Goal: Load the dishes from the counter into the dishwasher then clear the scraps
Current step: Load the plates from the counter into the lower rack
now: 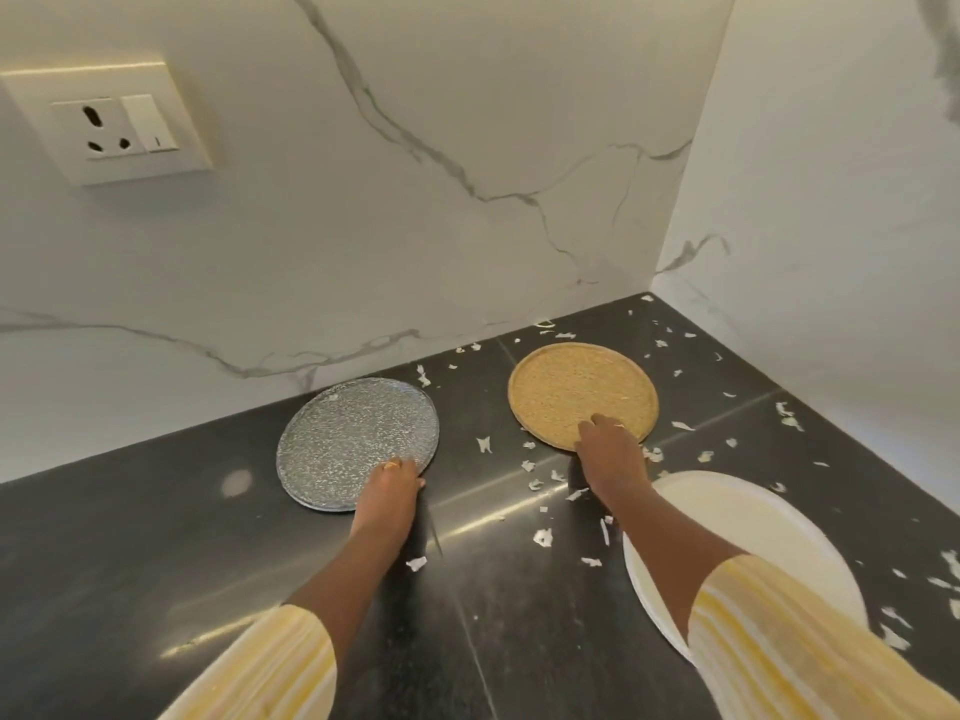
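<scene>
Silver textured plate (353, 439) lies flat at 10 o'clock from the counter's (156, 537) centre. The left hand (389, 491) grips its 6 o'clock rim, thumb at the edge. Woven plate (576, 392) lies at 1 o'clock, well apart from the silver one. The right hand (613, 454) rests on its near rim; grip cannot be told. White plate (753, 527) lies at 4 o'clock under the right forearm. Pale scraps (543, 536) are scattered between and right of the plates. Both far rims lie near the marble wall (415, 226).
</scene>
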Tool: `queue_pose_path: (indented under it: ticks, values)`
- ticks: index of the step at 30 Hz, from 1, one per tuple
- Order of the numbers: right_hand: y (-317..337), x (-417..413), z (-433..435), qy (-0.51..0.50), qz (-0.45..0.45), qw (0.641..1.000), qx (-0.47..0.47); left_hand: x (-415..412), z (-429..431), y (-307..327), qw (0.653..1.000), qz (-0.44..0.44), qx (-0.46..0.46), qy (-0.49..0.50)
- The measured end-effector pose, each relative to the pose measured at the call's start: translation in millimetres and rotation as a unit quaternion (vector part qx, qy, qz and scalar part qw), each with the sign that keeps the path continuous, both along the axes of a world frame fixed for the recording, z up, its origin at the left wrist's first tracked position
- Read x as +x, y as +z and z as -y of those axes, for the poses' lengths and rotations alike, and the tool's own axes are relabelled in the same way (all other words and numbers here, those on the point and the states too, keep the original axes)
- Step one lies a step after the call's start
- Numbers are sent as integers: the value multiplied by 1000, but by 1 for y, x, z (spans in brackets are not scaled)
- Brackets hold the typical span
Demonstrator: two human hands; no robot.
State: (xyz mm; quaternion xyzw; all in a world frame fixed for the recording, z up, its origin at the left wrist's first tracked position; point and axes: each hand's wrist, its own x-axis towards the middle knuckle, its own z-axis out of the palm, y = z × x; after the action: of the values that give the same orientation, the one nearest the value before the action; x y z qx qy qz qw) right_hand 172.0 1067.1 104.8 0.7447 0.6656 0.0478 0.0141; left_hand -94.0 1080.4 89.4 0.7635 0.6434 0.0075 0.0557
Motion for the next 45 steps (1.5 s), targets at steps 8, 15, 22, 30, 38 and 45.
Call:
queue_pose_path:
  ticks: [8, 15, 22, 30, 38, 45]
  values:
    - [3, -12, -19, 75, 136, 986, -60, 4, -3, 7, 995, -82, -7, -50]
    - [25, -8, -4, 23, 21, 999, -11, -8, 4, 39, 991, -91, 82, 52]
    - [64, 5, 2, -193, -278, 935, 104, -21, 10, 85, 986, 64, 147, 50]
    - [99, 21, 32, -431, -514, 714, 200, -6, 54, 121, 897, 391, 178, 102]
    - [91, 12, 99, -462, -674, 530, 226, -17, 113, 97, 836, 489, 149, 201]
    - [98, -19, 174, -387, -716, 514, 271, -49, 156, 111, 808, 516, 186, 215]
